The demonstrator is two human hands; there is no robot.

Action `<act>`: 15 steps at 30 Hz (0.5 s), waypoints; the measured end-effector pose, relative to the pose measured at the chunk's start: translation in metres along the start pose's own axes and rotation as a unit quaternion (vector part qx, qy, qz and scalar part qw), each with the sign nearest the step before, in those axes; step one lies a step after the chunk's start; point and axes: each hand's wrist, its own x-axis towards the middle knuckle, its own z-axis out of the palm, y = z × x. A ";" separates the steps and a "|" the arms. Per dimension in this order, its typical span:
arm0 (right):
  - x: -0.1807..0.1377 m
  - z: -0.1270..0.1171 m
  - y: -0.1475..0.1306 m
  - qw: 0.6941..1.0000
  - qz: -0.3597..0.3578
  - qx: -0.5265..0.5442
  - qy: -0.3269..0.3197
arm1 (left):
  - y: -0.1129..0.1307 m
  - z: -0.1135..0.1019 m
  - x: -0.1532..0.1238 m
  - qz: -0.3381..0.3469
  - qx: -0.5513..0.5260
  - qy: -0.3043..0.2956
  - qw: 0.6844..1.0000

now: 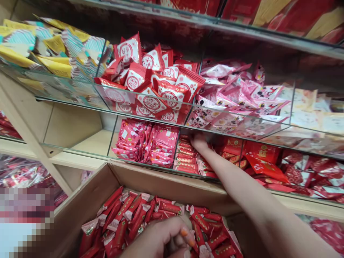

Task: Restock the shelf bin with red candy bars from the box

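My right hand (199, 142) reaches deep into a lower shelf bin, on top of a stack of red snack packets (185, 157); its fingers are hidden behind the glass edge and the packets. My left hand (163, 240) hovers low over a cardboard box (88, 200) filled with several long red packets (134, 215). Its fingers are curled together, and what they hold, if anything, I cannot make out.
Glass-fronted shelves hold red-and-white packets (150, 86), pink packets (231, 93), yellow-teal packets (53, 46) above. Pink packets (145, 143) and red packets (263, 157) flank my right hand. An empty compartment (88, 139) lies at the left. A wooden brace (29, 136) slants there.
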 end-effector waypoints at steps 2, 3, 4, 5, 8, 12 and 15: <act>-0.006 0.003 0.002 1.000 -0.014 -0.023 0.002 | 0.000 -0.001 0.002 -0.019 0.023 -0.006 1.000; -0.008 0.003 0.002 0.999 -0.026 -0.032 0.003 | -0.001 -0.001 0.002 -0.030 0.036 -0.007 0.999; -0.009 0.003 0.002 0.998 -0.039 -0.041 0.004 | -0.002 -0.001 0.003 -0.039 0.048 -0.008 0.998; -0.010 0.003 0.002 0.997 -0.051 -0.049 0.004 | -0.003 -0.001 0.003 -0.044 0.058 -0.010 0.997; -0.008 0.002 0.002 0.995 -0.066 -0.073 0.008 | -0.006 0.000 0.003 -0.049 0.077 -0.019 0.996; -0.009 0.001 0.005 0.994 -0.056 -0.088 0.012 | -0.008 0.001 0.004 -0.052 0.135 -0.017 0.989; -0.014 0.002 0.005 0.995 -0.057 -0.079 0.018 | -0.015 0.000 0.005 -0.034 0.223 -0.044 0.973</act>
